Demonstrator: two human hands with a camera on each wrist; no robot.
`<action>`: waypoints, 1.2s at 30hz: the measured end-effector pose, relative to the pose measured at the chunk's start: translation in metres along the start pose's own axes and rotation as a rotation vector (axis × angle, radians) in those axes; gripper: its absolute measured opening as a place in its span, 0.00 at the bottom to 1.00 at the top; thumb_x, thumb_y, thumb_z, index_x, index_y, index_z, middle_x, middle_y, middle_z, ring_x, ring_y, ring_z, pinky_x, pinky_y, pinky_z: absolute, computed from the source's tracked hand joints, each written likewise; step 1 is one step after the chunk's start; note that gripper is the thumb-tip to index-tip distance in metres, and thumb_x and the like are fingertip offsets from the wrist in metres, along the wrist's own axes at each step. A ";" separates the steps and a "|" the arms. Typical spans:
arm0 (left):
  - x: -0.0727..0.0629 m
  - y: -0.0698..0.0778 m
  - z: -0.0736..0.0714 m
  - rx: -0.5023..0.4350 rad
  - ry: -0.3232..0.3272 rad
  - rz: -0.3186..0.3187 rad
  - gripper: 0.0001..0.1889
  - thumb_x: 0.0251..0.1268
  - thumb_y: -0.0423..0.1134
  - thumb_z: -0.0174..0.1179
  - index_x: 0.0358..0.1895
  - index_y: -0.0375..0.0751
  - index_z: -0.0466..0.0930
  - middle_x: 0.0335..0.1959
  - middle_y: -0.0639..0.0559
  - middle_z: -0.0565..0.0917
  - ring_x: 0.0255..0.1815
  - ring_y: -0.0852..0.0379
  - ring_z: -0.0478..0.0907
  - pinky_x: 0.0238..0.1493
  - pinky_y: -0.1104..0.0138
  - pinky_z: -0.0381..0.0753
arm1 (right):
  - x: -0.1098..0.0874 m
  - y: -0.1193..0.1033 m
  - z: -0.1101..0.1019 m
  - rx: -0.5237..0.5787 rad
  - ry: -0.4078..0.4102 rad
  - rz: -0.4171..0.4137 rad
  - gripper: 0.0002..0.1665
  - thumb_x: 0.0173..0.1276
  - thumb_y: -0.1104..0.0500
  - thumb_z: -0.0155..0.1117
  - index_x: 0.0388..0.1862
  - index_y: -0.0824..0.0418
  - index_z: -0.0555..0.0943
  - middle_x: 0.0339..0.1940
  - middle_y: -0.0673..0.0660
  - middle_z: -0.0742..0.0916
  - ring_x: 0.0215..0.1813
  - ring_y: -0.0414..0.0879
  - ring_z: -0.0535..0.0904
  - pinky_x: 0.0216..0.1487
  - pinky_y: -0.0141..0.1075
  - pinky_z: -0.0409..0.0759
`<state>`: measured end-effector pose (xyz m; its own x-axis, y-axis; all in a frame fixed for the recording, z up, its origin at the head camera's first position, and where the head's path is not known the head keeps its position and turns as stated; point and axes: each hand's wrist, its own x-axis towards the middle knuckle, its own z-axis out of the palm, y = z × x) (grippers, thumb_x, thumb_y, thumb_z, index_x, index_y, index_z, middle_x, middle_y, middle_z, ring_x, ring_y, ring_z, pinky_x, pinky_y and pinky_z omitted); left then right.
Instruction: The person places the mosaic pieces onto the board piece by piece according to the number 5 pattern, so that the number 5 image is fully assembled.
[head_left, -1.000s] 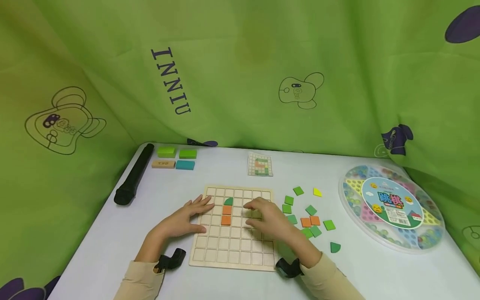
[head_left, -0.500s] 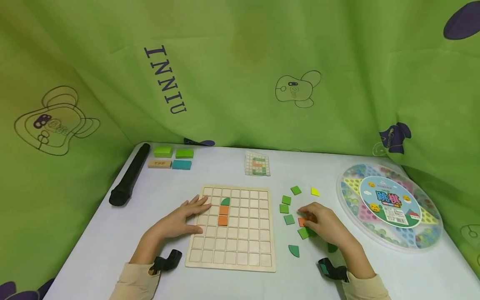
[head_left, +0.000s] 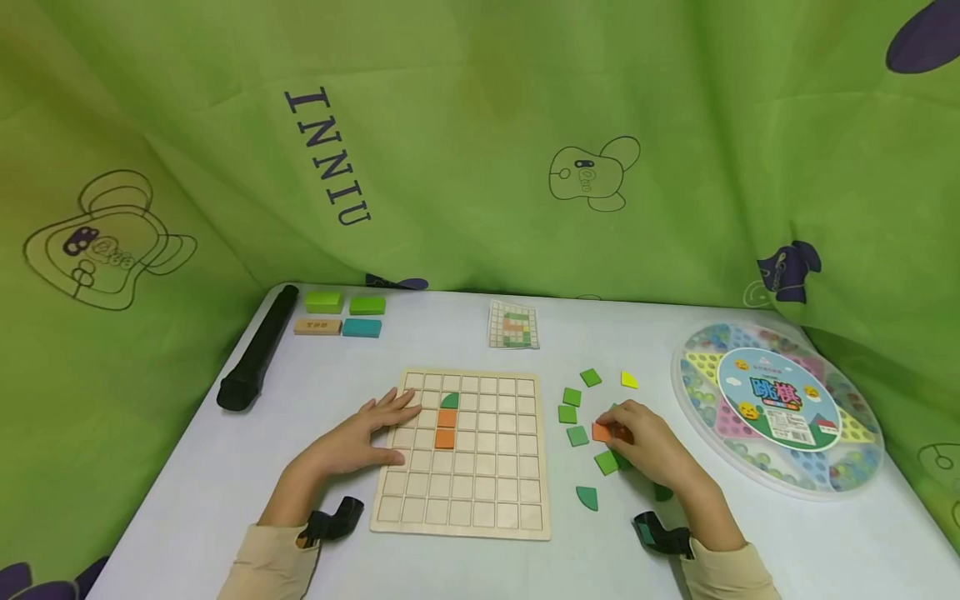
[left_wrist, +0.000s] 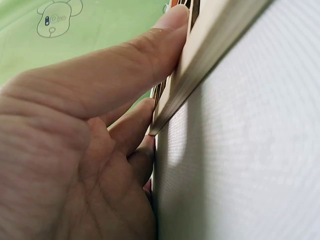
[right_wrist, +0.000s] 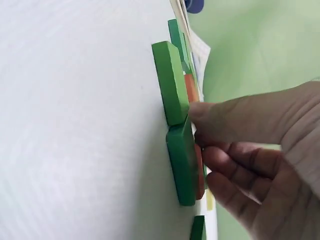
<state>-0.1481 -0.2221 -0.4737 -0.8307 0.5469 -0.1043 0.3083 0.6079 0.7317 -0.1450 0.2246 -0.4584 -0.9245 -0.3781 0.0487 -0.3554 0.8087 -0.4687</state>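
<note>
My left hand [head_left: 360, 442] rests on the left edge of a wooden grid board [head_left: 480, 492], fingers spread. In the left wrist view, the thumb [left_wrist: 145, 50] lies on the board's rim. On the grid, a green quarter-round tile [head_left: 451, 401] sits above two orange square tiles [head_left: 446, 427]. To the right of the board, my right hand [head_left: 652, 446] pinches a loose orange square tile [head_left: 601, 432] between thumb and fingertips; a second orange tile is partly hidden under the fingers. In the right wrist view, a light green tile [right_wrist: 170, 82] and a darker green tile [right_wrist: 181, 165] lie beside the thumb.
Several green tiles [head_left: 572, 397], a yellow tile [head_left: 628, 380] and a green quarter-round [head_left: 587, 497] lie around the right hand. A pattern card [head_left: 513, 325] is behind the board. A round Chinese checkers box [head_left: 780, 400] stands right; a black microphone [head_left: 258, 350] and small blocks [head_left: 324, 302] lie back left.
My right hand has moved right from over the board to the loose tiles, and its orange tile has shifted slightly. A quarter-round beside the board has come into view. My left hand stays put.
</note>
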 end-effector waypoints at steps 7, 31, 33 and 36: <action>0.001 0.004 0.000 -0.014 -0.016 0.015 0.40 0.54 0.50 0.67 0.71 0.43 0.62 0.76 0.46 0.53 0.77 0.41 0.41 0.73 0.42 0.35 | 0.002 -0.032 0.006 0.096 0.042 -0.035 0.16 0.59 0.64 0.68 0.47 0.59 0.82 0.44 0.50 0.83 0.45 0.46 0.80 0.42 0.40 0.81; 0.000 0.007 -0.005 0.021 -0.002 -0.016 0.39 0.54 0.49 0.67 0.70 0.46 0.64 0.76 0.49 0.53 0.78 0.43 0.41 0.74 0.44 0.35 | 0.082 -0.136 0.063 0.056 -0.234 -0.335 0.13 0.59 0.59 0.70 0.44 0.59 0.84 0.38 0.49 0.83 0.41 0.40 0.75 0.43 0.32 0.77; -0.001 0.006 -0.004 0.012 -0.003 -0.018 0.39 0.54 0.49 0.67 0.70 0.46 0.64 0.76 0.49 0.53 0.78 0.44 0.40 0.74 0.44 0.35 | 0.080 -0.134 0.061 0.071 -0.236 -0.336 0.16 0.59 0.58 0.70 0.46 0.60 0.84 0.40 0.50 0.83 0.42 0.42 0.76 0.45 0.33 0.78; -0.002 0.005 -0.003 0.010 -0.005 -0.026 0.39 0.54 0.50 0.67 0.70 0.46 0.63 0.76 0.49 0.53 0.78 0.43 0.40 0.74 0.44 0.35 | 0.072 -0.127 0.052 0.142 -0.215 -0.287 0.20 0.60 0.58 0.69 0.51 0.61 0.82 0.46 0.52 0.84 0.49 0.44 0.78 0.50 0.38 0.79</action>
<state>-0.1457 -0.2216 -0.4677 -0.8361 0.5338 -0.1263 0.2914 0.6274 0.7222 -0.1593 0.0713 -0.4409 -0.7349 -0.6779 0.0161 -0.5586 0.5918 -0.5811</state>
